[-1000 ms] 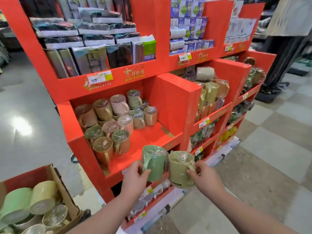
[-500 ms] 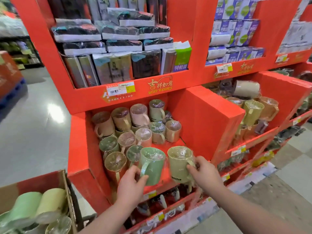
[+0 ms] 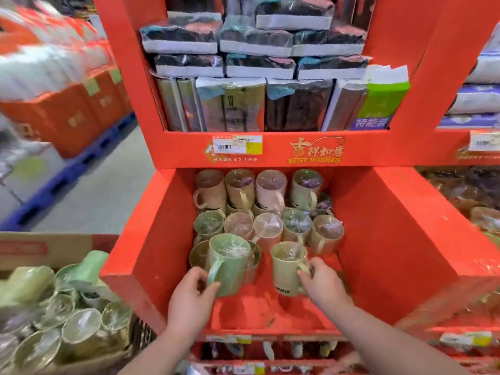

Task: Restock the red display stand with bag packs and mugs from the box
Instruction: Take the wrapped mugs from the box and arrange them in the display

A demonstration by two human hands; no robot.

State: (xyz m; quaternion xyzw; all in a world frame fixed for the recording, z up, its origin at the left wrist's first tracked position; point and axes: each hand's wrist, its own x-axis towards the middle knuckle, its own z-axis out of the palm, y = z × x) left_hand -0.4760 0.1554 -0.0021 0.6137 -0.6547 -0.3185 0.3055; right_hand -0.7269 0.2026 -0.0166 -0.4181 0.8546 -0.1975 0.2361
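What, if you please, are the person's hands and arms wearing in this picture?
Nothing, as far as the view shows. The left hand and the right hand have no gloves and no rings in sight. The left forearm and the right forearm are bare to the picture's edge: no sleeve, watch or bracelet shows.

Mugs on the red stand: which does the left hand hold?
The bright green mug, front left, gripped near its handle by the left hand; the right hand holds a pale yellow mug.

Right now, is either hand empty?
No: the left hand grips a green mug and the right hand grips a yellow mug.
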